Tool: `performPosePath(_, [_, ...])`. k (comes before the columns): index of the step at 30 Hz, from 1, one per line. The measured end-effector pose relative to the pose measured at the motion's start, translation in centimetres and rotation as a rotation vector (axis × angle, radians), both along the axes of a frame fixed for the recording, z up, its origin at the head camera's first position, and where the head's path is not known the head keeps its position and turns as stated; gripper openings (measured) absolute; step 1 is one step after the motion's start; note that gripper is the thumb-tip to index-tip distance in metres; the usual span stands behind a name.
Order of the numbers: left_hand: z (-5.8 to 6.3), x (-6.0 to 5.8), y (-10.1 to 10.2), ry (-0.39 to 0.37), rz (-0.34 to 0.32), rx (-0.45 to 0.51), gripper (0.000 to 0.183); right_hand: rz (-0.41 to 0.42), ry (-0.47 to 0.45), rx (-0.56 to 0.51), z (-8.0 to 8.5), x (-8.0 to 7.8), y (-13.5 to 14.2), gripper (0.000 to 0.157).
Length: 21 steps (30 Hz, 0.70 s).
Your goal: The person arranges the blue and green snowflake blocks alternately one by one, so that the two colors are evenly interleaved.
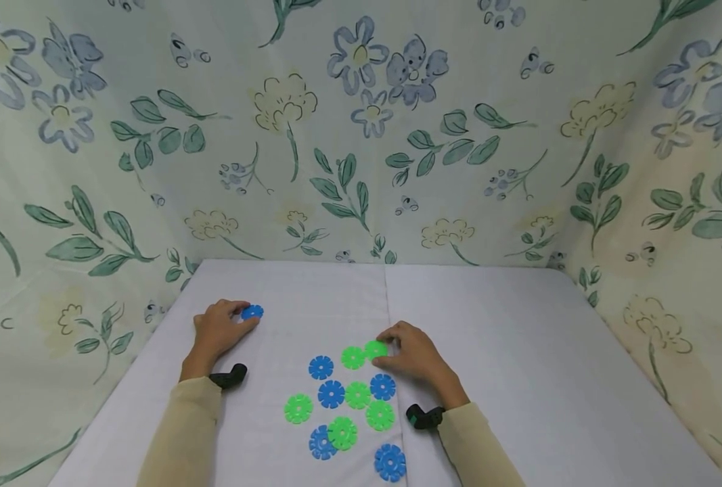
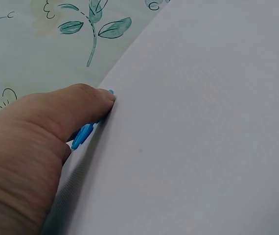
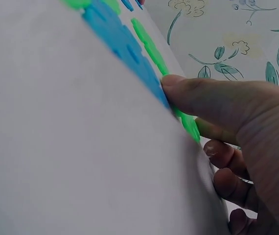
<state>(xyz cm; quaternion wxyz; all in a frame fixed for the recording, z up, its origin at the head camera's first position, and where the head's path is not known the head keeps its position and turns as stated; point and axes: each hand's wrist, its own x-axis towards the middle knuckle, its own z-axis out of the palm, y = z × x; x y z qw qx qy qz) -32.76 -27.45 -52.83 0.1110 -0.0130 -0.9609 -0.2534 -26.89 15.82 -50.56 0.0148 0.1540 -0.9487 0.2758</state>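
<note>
Nearest in the head view, a blue disc (image 1: 390, 462) lies at the near edge of a cluster of blue and green discs on the white tabletop (image 1: 519, 352). At the cluster's far end the right hand (image 1: 418, 357) pinches a green disc (image 1: 375, 350); far left, the left hand (image 1: 217, 330) pinches a lone blue disc (image 1: 252, 312). From the left wrist, fingers (image 2: 88, 100) grasp that blue disc (image 2: 83, 134) against the cloth. From the right wrist, the thumb (image 3: 198, 95) presses the green disc (image 3: 189, 125), fingers curled beneath.

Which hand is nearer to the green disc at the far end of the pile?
Right. The right hand pinches that green disc; the left hand is apart, holding a blue disc.
</note>
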Motion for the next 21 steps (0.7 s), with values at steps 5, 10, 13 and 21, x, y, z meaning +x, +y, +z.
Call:
performPosePath(5, [-0.08,-0.02,0.04,-0.002,0.006,-0.008,0.055,-0.008,0.025,0.016,-0.04,-0.11,-0.06,0.047])
performPosePath(10, [-0.12,-0.03,0.15,0.013,0.001,-0.007,0.055,-0.012,0.064,0.08,-0.42,-0.22,0.09,0.047])
performPosePath(13, [-0.29,0.0,-0.15,0.013,0.0,-0.011,0.055,-0.013,0.08,0.1,-0.61,-0.23,-0.1,0.047])
performPosePath(21, [-0.35,-0.36,-0.14,0.02,-0.004,-0.009,0.055,0.0,0.175,0.066,0.12,-0.04,-0.29,0.044])
